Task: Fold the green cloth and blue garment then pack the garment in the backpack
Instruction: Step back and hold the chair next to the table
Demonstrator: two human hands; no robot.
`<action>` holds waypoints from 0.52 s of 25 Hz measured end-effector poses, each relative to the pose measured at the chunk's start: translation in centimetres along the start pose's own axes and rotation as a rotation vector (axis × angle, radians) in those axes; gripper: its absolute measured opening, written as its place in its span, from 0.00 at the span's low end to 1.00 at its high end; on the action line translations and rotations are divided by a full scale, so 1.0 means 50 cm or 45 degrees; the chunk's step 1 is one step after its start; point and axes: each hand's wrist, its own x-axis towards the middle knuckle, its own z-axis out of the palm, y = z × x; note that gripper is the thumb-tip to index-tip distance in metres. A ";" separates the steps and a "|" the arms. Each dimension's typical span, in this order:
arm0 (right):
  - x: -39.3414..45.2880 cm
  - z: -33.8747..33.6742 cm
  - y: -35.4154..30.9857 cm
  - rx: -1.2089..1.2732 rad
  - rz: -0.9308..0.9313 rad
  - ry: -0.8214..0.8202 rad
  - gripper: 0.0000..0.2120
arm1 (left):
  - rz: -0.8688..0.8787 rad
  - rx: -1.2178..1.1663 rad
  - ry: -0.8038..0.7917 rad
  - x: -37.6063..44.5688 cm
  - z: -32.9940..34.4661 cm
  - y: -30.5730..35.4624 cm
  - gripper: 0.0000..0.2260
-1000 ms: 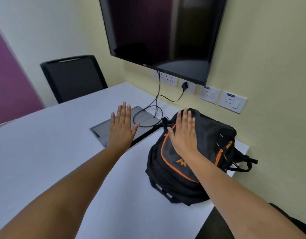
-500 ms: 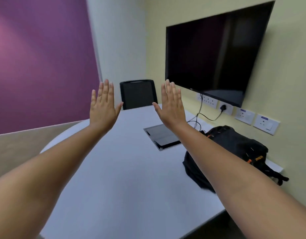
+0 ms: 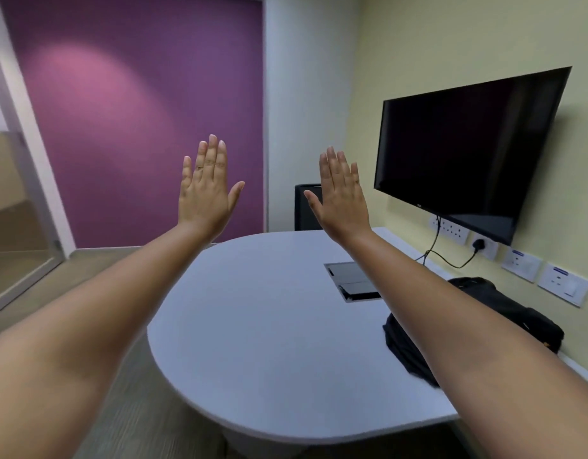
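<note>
- Floor (image 3: pixel 38 270) in beige runs along the left edge, meeting a purple wall (image 3: pixel 120 111) behind it.
- The left hand (image 3: pixel 205 190) is raised in the air, back toward the camera, fingers straight and together, thumb out; it holds nothing.
- A white table (image 3: pixel 269 326) with a rounded end fills the middle, with a grey hatch panel (image 3: pixel 349 279) set into its top.
- The right hand (image 3: pixel 342 197) is raised the same way, flat and empty, in front of a dark chair (image 3: pixel 306 207) at the far end of the table.
- A dark screen (image 3: pixel 468 154) hangs on the yellow wall, with wall sockets (image 3: pixel 524 263) and a plugged-in black cable (image 3: pixel 451 263) below it.
- The black backpack (image 3: pixel 504 309) lies on the table's right side next to the wall, partly hidden by the right forearm.
- Neither the cloth nor the garment can be made out.
</note>
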 end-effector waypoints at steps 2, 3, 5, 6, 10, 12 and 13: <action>-0.025 -0.040 -0.015 0.016 -0.024 -0.022 0.34 | -0.026 -0.003 -0.006 -0.031 -0.052 0.003 0.30; -0.037 -0.057 -0.020 0.024 -0.038 -0.022 0.34 | -0.035 -0.004 -0.006 -0.046 -0.073 0.006 0.30; -0.062 -0.092 -0.032 0.046 -0.053 -0.017 0.34 | -0.039 0.000 0.006 -0.080 -0.112 0.010 0.30; -0.073 -0.108 -0.037 0.056 -0.055 -0.023 0.34 | -0.030 0.001 0.005 -0.096 -0.127 0.009 0.30; -0.128 -0.168 -0.058 0.064 -0.056 -0.028 0.34 | -0.004 0.010 -0.012 -0.158 -0.177 0.002 0.30; -0.159 -0.200 -0.064 0.058 -0.042 -0.040 0.33 | 0.005 -0.007 -0.037 -0.182 -0.195 0.007 0.30; -0.177 -0.215 -0.066 0.042 -0.030 -0.038 0.33 | 0.015 -0.025 -0.047 -0.193 -0.205 0.012 0.30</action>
